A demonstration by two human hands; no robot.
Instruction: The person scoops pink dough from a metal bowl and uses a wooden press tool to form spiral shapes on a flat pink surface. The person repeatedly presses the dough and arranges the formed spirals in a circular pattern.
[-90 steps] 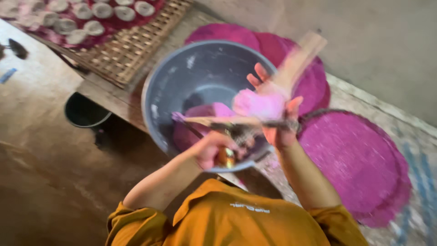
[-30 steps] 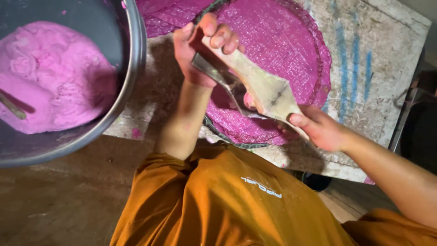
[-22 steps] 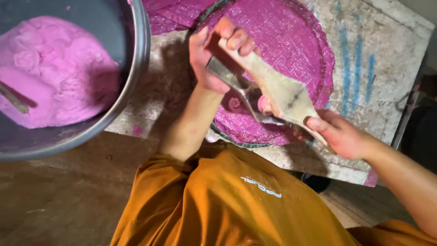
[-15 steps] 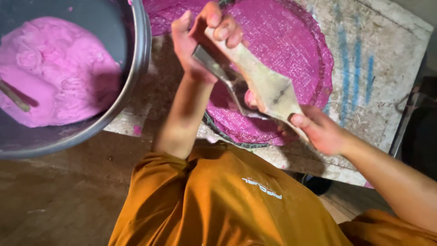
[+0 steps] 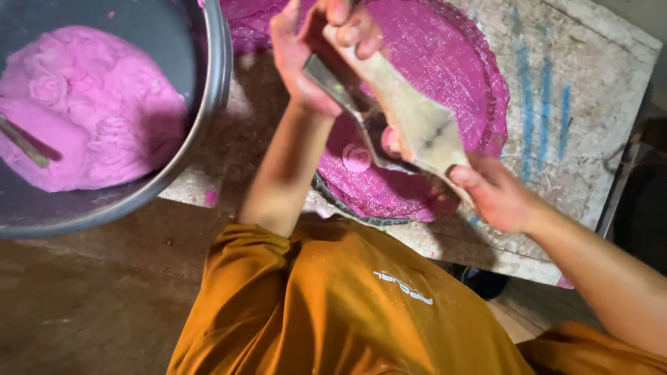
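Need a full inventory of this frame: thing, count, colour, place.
bowl: 1, grey metal, upper left, on the table
dough: 1 mass, pink, inside the bowl
stick: 1, brownish, stuck in the dough at left
round tray: 1, pink-coated mesh, centre, on the table
small rosette: 1, pink, on the tray's near part
table: 1, pale with blue streaks, right
tool: 1, pale flat blade with metal part, over the tray
shirt: 1, orange, bottom
left hand: grips the tool's top end
right hand: holds its lower end

Orange short-sleeved shirt (image 5: 347,305) with small pale chest print.
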